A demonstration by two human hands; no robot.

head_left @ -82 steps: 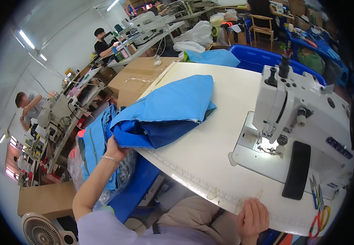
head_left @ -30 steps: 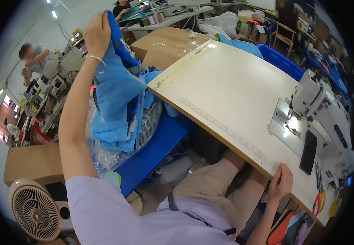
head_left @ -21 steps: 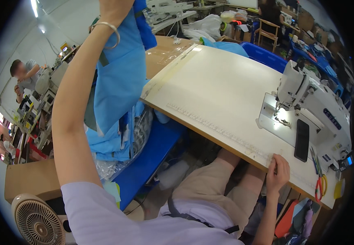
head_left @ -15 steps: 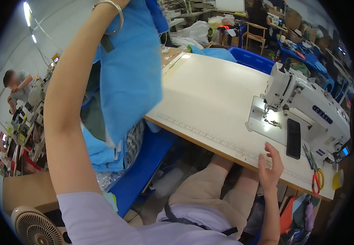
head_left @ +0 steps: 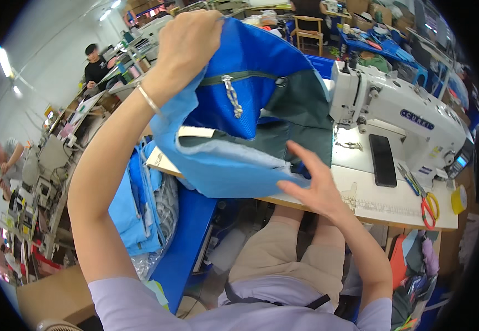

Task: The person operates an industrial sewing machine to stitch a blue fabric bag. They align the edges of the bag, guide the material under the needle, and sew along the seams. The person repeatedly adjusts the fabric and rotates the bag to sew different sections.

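A partly sewn blue and dark green fabric piece (head_left: 228,176), perhaps part of a bag, hangs in front of me above the table edge. It has a light blue outer layer, a pale raw edge and a zip with a grey cord pull (head_left: 232,98). My left hand (head_left: 191,47) is closed on its upper left edge, holding it up. Beside its lower right corner is my right hand (head_left: 319,185), thumb and fingers apart around the edge; no grip shows. A white sewing machine (head_left: 405,107) stands on the white table (head_left: 383,212) to the right.
A black phone (head_left: 383,160), red-and-yellow-handled scissors (head_left: 428,205) and yellow tape roll (head_left: 459,199) lie right of the hands. Light blue pieces (head_left: 132,220) in clear plastic rest on a blue surface (head_left: 187,243) at left. Two people (head_left: 97,69) (head_left: 9,163) sit farther left.
My left hand has brought the fabric down and right, over the table edge, so its dark green and zipped side shows. My right hand has moved up and left to its corner.
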